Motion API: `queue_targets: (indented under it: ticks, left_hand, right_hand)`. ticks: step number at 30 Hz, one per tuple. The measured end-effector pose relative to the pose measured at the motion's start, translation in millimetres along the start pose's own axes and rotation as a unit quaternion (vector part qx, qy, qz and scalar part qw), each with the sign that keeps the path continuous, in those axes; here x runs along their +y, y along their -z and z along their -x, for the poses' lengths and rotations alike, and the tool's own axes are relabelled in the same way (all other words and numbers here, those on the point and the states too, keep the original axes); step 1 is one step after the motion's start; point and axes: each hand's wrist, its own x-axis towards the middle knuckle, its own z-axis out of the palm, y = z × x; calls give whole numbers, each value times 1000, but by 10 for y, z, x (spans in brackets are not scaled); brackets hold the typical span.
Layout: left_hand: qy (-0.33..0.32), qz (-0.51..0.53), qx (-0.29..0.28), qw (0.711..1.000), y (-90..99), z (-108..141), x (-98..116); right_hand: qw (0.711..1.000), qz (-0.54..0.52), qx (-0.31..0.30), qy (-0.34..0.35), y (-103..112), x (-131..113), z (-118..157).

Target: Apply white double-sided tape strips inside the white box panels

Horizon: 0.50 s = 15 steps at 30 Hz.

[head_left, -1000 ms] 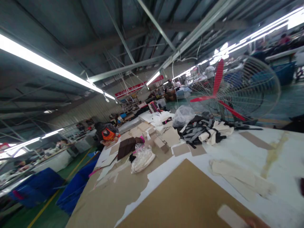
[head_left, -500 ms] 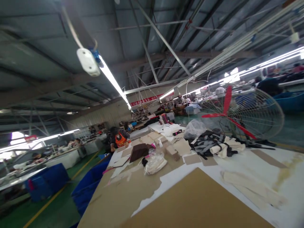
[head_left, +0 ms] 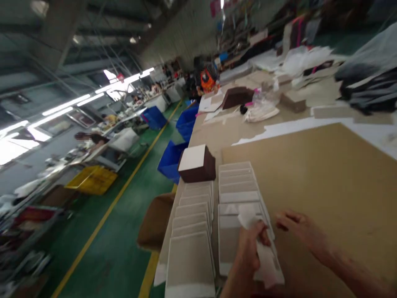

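Observation:
My left hand (head_left: 252, 244) is closed around a crumpled white sheet (head_left: 266, 265), thin like paper or cloth, whose ends stick out above and below the fist. It is over the right row of overlapping beige panels with pale edges (head_left: 237, 188). A second row of such panels (head_left: 190, 248) lies to its left, along the table edge. My right hand (head_left: 294, 225) hovers just right of the panels, over a large tan board (head_left: 328, 174). Its fingers point left, loosely bent and apart, with nothing in them; motion blurs them a little.
A dark brown stack with a pale top sheet (head_left: 194, 159) stands behind the left row. Blue bins (head_left: 170, 159) and a brown container (head_left: 156, 219) flank the table's left side. Farther back are a plastic-wrapped bundle (head_left: 262, 109) and a person in orange (head_left: 207, 78).
My view has swung down and left from the ceiling and fan to the near table. Both hands, the panel rows and the brown stack have come into sight.

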Motion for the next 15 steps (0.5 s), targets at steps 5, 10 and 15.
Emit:
queue_targets:
  ticks: [5,10,15]
  left_hand:
    - [57,53,-5,997,62,-4,-111]
    - [82,31,-30,996,53,-25,-152]
    - [96,46,-9,994,-4,-92,-145]
  right_hand:
    - [996,-60,-48,-49,-249,54,-73]
    - [993,-52,-51,-92,-289,37,-113]
    - [976,-100,-150,-120,-197,25,-252]
